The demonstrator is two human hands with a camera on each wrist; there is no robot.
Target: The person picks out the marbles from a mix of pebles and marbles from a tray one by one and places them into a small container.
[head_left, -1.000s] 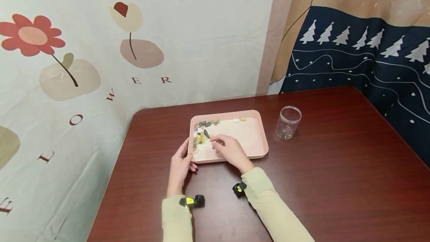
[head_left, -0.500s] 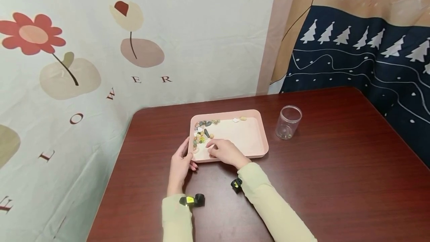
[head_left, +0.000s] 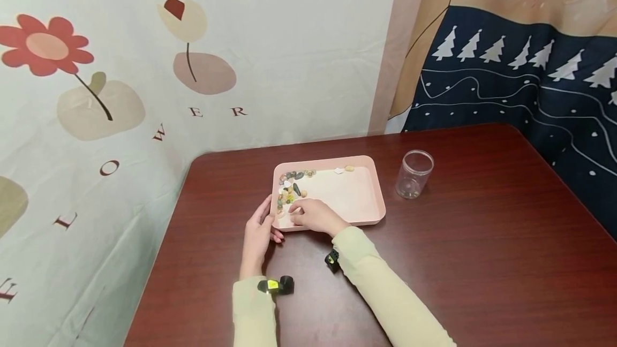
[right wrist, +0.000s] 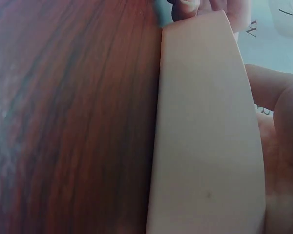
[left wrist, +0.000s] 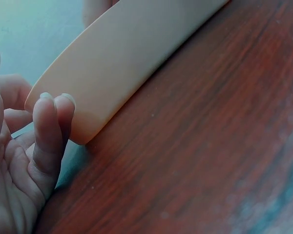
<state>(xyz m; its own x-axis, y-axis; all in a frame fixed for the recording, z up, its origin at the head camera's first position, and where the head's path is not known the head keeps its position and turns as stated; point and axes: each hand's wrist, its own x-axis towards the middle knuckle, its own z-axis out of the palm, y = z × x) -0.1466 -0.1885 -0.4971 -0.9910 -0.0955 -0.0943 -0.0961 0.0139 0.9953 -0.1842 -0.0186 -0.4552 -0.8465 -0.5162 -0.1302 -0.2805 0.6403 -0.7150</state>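
Note:
A pink shallow tray [head_left: 356, 197] stands on the table, with several small polished stones [head_left: 284, 191] gathered mostly along its left side and far left corner. My left hand [head_left: 257, 232] holds the tray's near left corner, thumb at the rim and fingers against the outside; in the left wrist view the curled fingers [left wrist: 49, 126] lie by that corner. Inside the tray, low over the near left part, my right hand [head_left: 315, 216] has bent fingers, with thumb and forefinger apart beside the stones. The tray's wall [right wrist: 205, 122] hides its fingertips in the right wrist view.
A clear glass jar [head_left: 414, 174] stands upright on the table, right of the tray. A white stone and a yellowish stone [head_left: 349, 168] lie by the tray's far wall. The dark red wooden table [head_left: 482, 229] meets a printed cloth [head_left: 289, 58] at the back.
My right hand has moved left and slightly nearer inside the tray, towards its near left corner. My left hand keeps its place at the tray. The stones show no clear shift.

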